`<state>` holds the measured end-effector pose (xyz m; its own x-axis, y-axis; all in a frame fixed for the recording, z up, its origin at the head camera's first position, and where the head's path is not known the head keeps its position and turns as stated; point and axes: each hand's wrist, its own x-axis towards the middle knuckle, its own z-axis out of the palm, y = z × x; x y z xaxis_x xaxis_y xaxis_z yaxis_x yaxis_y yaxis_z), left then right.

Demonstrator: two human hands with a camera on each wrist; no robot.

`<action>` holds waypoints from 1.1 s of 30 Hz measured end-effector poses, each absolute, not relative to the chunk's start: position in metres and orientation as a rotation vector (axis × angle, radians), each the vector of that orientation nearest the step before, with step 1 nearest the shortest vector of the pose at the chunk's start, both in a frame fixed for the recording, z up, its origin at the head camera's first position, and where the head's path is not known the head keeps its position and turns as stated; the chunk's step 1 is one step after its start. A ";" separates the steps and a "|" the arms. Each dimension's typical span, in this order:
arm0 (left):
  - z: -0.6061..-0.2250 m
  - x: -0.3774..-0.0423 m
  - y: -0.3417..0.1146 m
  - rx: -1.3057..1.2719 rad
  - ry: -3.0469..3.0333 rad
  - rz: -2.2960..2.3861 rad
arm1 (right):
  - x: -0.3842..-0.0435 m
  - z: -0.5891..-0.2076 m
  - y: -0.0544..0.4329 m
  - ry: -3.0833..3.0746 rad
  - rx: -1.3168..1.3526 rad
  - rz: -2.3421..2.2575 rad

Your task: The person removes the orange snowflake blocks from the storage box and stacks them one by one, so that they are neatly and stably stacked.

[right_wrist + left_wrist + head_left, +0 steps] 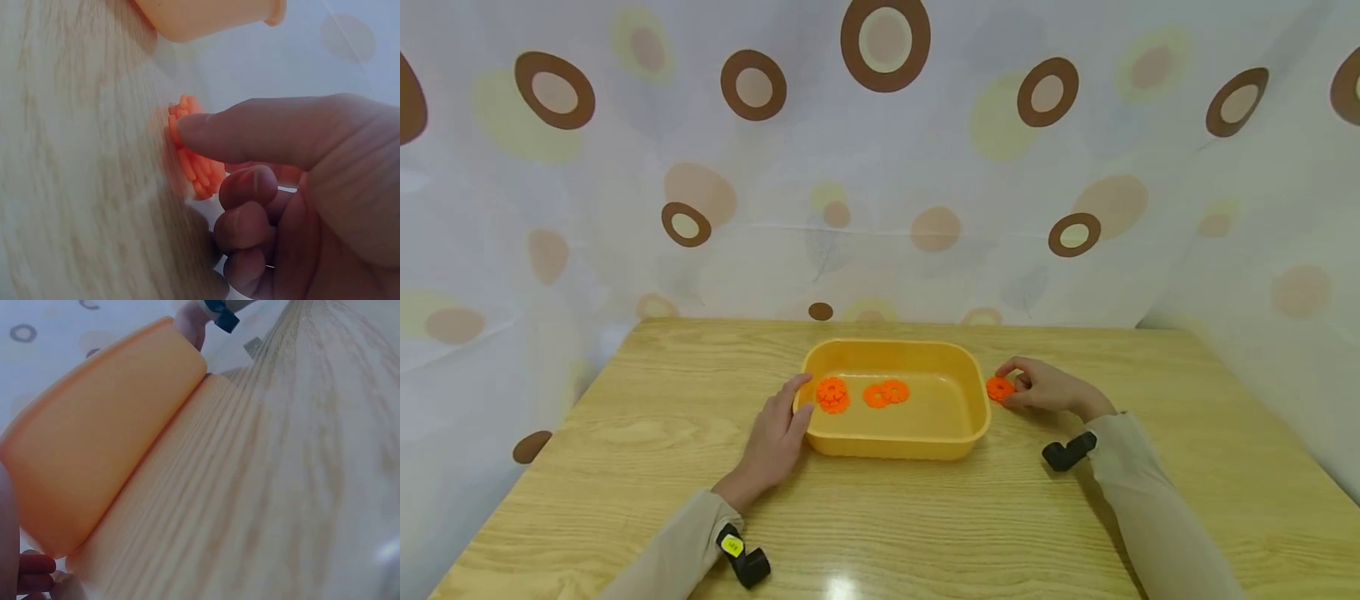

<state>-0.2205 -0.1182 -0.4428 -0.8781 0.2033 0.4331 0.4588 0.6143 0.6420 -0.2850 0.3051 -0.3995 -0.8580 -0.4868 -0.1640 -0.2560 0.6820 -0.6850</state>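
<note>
A yellow plastic tub (887, 447) stands on the table, and my left hand (772, 439) holds it by its left end, thumb and index finger at the rim. The left wrist view shows the tub's outer wall (112, 425) close up, with curled fingers by its near corner. Inside the tub lie several flat orange notched discs (832, 392), some overlapping. Just outside the tub's right end, my right hand (1048, 390) pinches a small stack of the same orange discs (200, 165) between thumb and fingers, low over the wood.
The wooden table (895, 529) reaches back to a patterned cloth (880, 275) that hangs behind and along both sides. Black wrist cameras are strapped on both sleeves, the right one (1067, 452) just above the tabletop.
</note>
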 end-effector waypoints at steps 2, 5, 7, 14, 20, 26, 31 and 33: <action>-0.443 -0.220 -0.118 -0.537 -2.519 -1.128 | -0.284 -0.399 0.305 2.558 -0.574 -0.969; -0.443 -0.222 -0.117 -0.543 -2.510 -1.124 | -0.284 -0.399 0.306 2.549 -0.578 -0.977; -0.443 -0.223 -0.116 -0.543 -2.510 -1.125 | -0.284 -0.397 0.306 2.548 -0.569 -0.975; -0.444 -0.224 -0.115 -0.536 -2.511 -1.150 | -0.283 -0.382 0.308 2.564 -0.559 -1.017; -0.441 -0.222 -0.123 -0.516 -2.524 -1.159 | -0.289 -0.377 0.290 2.670 -0.668 -1.101; -0.442 -0.222 -0.121 -0.541 -2.511 -1.161 | -0.287 -0.367 0.270 2.805 -0.829 -1.321; -0.443 -0.220 -0.119 -0.541 -2.514 -1.167 | -0.284 -0.362 0.249 2.766 -0.924 -1.334; -0.444 -0.219 -0.118 -0.543 -2.513 -1.177 | -0.283 -0.361 0.241 2.756 -0.950 -1.319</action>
